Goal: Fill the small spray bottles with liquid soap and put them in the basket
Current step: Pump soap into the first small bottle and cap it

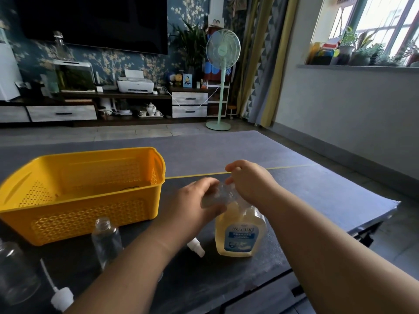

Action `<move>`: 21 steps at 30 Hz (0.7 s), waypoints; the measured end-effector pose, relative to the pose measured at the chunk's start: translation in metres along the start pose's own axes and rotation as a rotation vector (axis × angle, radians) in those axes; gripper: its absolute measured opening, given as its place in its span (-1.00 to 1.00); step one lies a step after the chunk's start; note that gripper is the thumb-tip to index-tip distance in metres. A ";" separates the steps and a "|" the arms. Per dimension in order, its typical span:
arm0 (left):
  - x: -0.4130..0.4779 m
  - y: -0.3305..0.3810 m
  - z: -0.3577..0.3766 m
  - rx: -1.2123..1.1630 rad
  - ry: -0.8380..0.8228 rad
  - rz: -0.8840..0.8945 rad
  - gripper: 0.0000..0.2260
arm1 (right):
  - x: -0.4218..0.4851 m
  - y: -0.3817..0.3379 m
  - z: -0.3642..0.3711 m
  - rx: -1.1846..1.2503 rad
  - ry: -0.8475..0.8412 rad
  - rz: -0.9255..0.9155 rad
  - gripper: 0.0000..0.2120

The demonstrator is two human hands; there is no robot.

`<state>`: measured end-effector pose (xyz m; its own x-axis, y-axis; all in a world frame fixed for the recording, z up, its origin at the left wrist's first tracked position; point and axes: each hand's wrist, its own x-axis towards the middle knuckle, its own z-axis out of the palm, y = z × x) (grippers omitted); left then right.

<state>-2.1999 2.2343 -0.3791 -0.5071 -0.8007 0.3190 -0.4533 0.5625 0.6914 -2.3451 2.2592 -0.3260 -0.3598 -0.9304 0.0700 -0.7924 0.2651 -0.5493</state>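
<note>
Blurred spray bottle (217, 196), top under right hand (249, 181)

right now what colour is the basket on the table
The basket is yellow, with lattice-cut walls; the head view shows it.

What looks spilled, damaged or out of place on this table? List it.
No spill or damage shows. Two spray heads lie loose on the table, one beside the soap bottle, one at the near left edge, and a clear bottle stands uncapped by the yellow basket. The left hand and right hand grip another small bottle.
</note>
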 end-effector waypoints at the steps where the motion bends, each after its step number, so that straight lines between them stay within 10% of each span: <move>1: 0.000 0.000 0.000 -0.003 0.001 0.004 -0.58 | 0.000 -0.001 -0.001 0.004 -0.001 0.001 -0.66; 21: -0.001 -0.003 0.001 0.017 -0.003 0.001 -0.57 | 0.000 0.001 0.001 0.003 0.003 0.006 -0.66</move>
<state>-2.1988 2.2337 -0.3820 -0.5097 -0.7994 0.3182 -0.4651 0.5671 0.6798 -2.3451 2.2589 -0.3274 -0.3658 -0.9281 0.0697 -0.7889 0.2695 -0.5523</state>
